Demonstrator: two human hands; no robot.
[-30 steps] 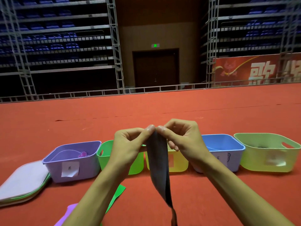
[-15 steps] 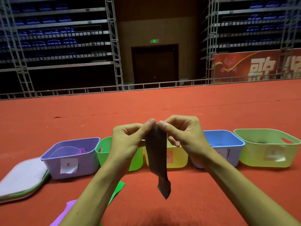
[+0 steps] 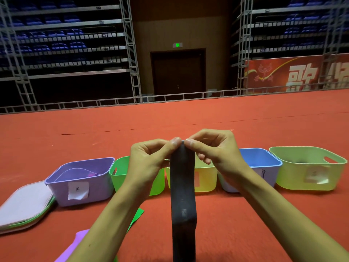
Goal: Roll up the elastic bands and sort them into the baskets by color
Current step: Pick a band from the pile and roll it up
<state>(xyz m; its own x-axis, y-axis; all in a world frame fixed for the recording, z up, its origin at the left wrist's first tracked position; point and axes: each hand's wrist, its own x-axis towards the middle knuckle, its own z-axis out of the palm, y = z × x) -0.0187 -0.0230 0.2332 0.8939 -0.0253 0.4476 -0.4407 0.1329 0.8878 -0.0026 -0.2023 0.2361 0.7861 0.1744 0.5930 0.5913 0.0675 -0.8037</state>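
A dark grey elastic band (image 3: 182, 195) hangs straight down in front of me, its lower end running out of view. My left hand (image 3: 149, 165) and my right hand (image 3: 215, 154) both pinch its top edge between thumb and forefinger, fingertips almost touching. Behind the hands a row of baskets stands on the red floor: purple basket (image 3: 83, 188), green basket (image 3: 120, 173), yellow basket (image 3: 205, 178), blue basket (image 3: 262, 163), pale green basket (image 3: 309, 169). A green band (image 3: 137, 217) and a purple band (image 3: 75, 246) lie on the floor at lower left.
A stack of flat lids (image 3: 24, 203) lies left of the purple basket. The purple basket holds a band and a small pink piece. Something dark lies in the pale green basket. Metal railing and seating stands rise beyond the red floor.
The band hung twisted and narrow, with a short pointed end half a second ago; now it hangs flat, wide and longer. Both hands keep pinching its top and have barely moved.
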